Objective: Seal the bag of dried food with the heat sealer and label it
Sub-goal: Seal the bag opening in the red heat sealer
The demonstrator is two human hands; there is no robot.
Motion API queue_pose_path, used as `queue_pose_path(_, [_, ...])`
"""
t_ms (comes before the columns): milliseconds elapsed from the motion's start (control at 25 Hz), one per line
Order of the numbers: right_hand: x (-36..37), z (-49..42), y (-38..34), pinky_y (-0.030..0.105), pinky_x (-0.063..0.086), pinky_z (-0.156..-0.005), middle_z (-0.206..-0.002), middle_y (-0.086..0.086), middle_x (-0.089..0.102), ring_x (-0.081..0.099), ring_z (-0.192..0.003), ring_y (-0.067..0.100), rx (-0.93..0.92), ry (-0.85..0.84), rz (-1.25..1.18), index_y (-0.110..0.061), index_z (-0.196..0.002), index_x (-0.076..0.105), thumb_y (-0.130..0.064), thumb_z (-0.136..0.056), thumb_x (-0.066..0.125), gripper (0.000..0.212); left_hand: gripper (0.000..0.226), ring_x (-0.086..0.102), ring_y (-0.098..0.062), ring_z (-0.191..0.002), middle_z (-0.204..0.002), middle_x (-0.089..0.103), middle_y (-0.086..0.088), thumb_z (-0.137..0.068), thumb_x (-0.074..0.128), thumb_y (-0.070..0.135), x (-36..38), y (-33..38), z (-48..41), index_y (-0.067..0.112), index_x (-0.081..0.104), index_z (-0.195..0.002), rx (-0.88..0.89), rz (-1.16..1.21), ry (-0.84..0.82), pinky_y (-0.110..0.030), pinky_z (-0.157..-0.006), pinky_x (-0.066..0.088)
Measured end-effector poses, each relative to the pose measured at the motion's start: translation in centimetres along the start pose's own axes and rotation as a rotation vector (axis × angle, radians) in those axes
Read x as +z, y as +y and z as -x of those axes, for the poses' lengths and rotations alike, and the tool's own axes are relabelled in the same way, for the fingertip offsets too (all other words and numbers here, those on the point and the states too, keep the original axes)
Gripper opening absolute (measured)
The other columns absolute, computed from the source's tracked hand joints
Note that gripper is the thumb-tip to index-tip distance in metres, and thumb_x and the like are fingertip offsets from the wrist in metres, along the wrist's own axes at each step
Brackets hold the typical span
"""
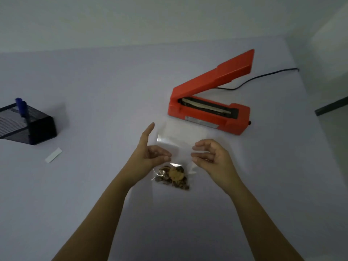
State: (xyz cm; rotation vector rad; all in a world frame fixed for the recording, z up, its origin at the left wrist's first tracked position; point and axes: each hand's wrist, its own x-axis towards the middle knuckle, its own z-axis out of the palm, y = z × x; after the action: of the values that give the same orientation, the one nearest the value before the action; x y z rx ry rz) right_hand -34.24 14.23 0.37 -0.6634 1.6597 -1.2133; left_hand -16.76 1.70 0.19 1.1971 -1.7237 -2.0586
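Left grip (150,155) pinches the left edge of the clear bag (175,146), thumb and curled fingers closed on the film, forefinger pointing away. Right grip (209,155) half-curled at the bag's right edge; cannot tell whether it holds the film or only touches it. Bag spans between both grips, its dried food (174,178) bunched at the near end, below the hands. Open mouth of bag lies just beside the red heat sealer (211,110), arm raised. White label (53,155) on the bench (94,81), well left, near a black mesh holder (28,123).
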Motion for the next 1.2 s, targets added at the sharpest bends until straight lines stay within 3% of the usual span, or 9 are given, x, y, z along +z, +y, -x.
queue_pose_path(80, [-1.8, 0.7, 0.0, 0.023, 0.054, -0.076, -0.099, 0.006, 0.069, 0.069, -0.089, 0.015, -0.019, 0.039, -0.023, -0.020, -0.090, 0.063, 0.006, -0.080, 0.066, 0.028, 0.091, 0.071, -0.020, -0.087, -0.092, 0.072, -0.012, -0.079, 0.067, -0.001, 2.0, 0.3, -0.2, 0.044, 0.014, -0.138, -0.019, 0.041, 0.008, -0.024, -0.083, 0.055])
queue_pose_path(120, [-2.5, 0.8, -0.1, 0.021, 0.054, -0.075, -0.097, 0.005, 0.070, 0.069, -0.089, 0.014, -0.022, 0.058, -0.034, -0.020, -0.089, 0.064, 0.006, -0.080, 0.066, 0.028, 0.082, 0.071, -0.019, -0.087, -0.092, 0.072, -0.010, -0.079, 0.068, 0.001, 2.7, 0.4, -0.3, 0.039, 0.024, -0.137, -0.030, 0.044, 0.011, -0.024, -0.082, 0.056])
queue_pose_path(240, [-4.4, 0.7, -0.4, 0.017, 0.052, -0.074, -0.094, -0.002, 0.072, 0.069, -0.088, 0.010, -0.006, 0.074, -0.075, -0.021, -0.091, 0.066, 0.006, -0.080, 0.066, 0.029, 0.030, 0.071, -0.017, -0.088, -0.091, 0.074, -0.006, -0.083, 0.066, 0.008, 4.2, 0.8, -0.9, 0.012, 0.063, -0.113, -0.050, -0.014, 0.020, -0.027, -0.083, 0.055])
queue_pose_path(320, [-5.1, 0.3, -0.7, 0.017, 0.052, -0.076, -0.096, -0.004, 0.072, 0.068, -0.090, 0.008, -0.009, 0.078, -0.077, -0.021, -0.094, 0.068, 0.001, -0.082, 0.065, 0.025, 0.015, 0.071, -0.015, -0.089, -0.090, 0.075, -0.003, -0.086, 0.062, 0.011, 4.8, 1.0, -1.3, 0.008, 0.069, -0.099, -0.049, -0.022, 0.026, -0.023, -0.079, 0.054])
queue_pose_path(640, [-6.3, -1.6, -1.0, 0.027, 0.055, -0.083, -0.094, -0.006, 0.072, 0.068, -0.086, 0.009, -0.019, 0.247, -0.035, -0.025, -0.095, 0.069, -0.010, -0.084, 0.066, 0.019, 0.019, 0.070, -0.016, -0.079, -0.083, 0.073, -0.009, -0.092, 0.053, 0.016, 7.2, 2.4, -3.4, 0.004, 0.068, -0.097, -0.035, 0.043, 0.159, -0.020, -0.072, 0.055])
queue_pose_path(840, [-6.7, -2.6, -1.2, 0.029, 0.056, -0.082, -0.092, -0.005, 0.072, 0.069, -0.084, 0.011, -0.006, 0.273, -0.059, -0.026, -0.095, 0.069, -0.013, -0.086, 0.063, 0.016, 0.026, 0.070, -0.014, -0.071, -0.071, 0.071, -0.004, -0.092, 0.054, 0.025, 8.0, 3.2, -4.3, 0.012, 0.066, -0.073, -0.080, 0.057, 0.267, -0.020, -0.067, 0.056])
queue_pose_path(1040, [-6.8, -3.2, -1.5, 0.027, 0.057, -0.078, -0.086, -0.004, 0.073, 0.069, -0.080, 0.008, -0.047, 0.326, 0.010, -0.030, -0.094, 0.063, -0.015, -0.085, 0.066, 0.018, 0.024, 0.070, -0.021, -0.068, -0.064, 0.071, -0.006, -0.088, 0.061, 0.027, 8.4, 2.9, -5.0, 0.007, 0.069, -0.078, -0.142, 0.054, 0.388, -0.031, -0.067, 0.055])
queue_pose_path(1200, [-7.0, -3.7, -1.4, 0.037, 0.058, -0.076, -0.081, 0.001, 0.071, 0.069, -0.075, 0.014, 0.021, 0.362, 0.067, -0.024, -0.082, 0.049, -0.022, -0.081, 0.071, 0.021, 0.022, 0.071, -0.022, -0.067, -0.068, 0.070, -0.007, -0.086, 0.064, 0.026, 8.7, 3.0, -5.3, 0.005, 0.069, -0.080, -0.176, 0.085, 0.464, -0.024, -0.059, 0.053])
